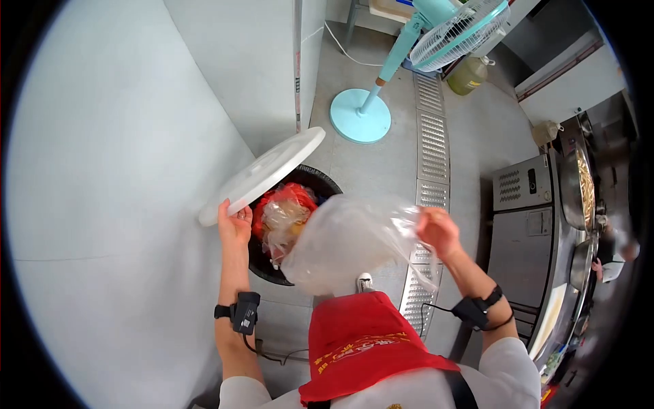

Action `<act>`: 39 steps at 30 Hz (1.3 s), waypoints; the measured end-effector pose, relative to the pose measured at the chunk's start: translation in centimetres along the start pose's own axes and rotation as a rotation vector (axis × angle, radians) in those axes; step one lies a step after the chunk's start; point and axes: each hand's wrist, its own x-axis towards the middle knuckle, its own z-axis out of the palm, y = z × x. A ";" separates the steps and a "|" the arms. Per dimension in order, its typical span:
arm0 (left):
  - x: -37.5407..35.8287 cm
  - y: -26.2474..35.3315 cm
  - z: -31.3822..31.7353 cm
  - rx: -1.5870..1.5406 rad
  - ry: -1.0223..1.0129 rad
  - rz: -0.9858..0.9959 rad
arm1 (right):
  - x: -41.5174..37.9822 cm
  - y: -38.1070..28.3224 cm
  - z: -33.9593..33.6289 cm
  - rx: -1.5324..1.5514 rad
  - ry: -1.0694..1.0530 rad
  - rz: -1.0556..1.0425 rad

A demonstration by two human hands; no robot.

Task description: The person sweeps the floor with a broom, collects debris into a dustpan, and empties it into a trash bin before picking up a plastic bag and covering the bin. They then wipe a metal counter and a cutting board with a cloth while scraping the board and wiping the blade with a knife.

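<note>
My left hand (235, 223) grips the near edge of a round white lid (272, 169), which is tilted up against the wall side of a black bin (325, 180). Crumpled red and clear plastic bags (283, 215) fill the bin. On the other side, my right hand (439, 232) is closed on the gathered end of a large clear plastic bag (347, 238). The bag hangs loosely between my right hand and the bin, overlapping the bin's right rim in this view. My right hand is slightly blurred.
A turquoise standing fan (361, 116) stands ahead on the grey floor, beside a metal drain grate (432, 146). To the right is a steel counter unit (521, 238) with large pans (579, 187), and a person (612, 262) beyond. A yellowish jug (469, 75) sits farther back.
</note>
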 end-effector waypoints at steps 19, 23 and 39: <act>-6.1 -9.5 -15.4 0.069 0.007 -0.348 | 4.6 34.7 -4.6 -1.460 -0.498 0.083; -7.1 -8.4 -13.2 -0.025 0.085 -0.350 | 7.8 32.8 1.8 -1.269 -0.565 -0.118; -4.1 -20.6 -29.0 0.490 0.377 -0.519 | -8.3 30.2 -9.9 -1.107 -0.310 0.271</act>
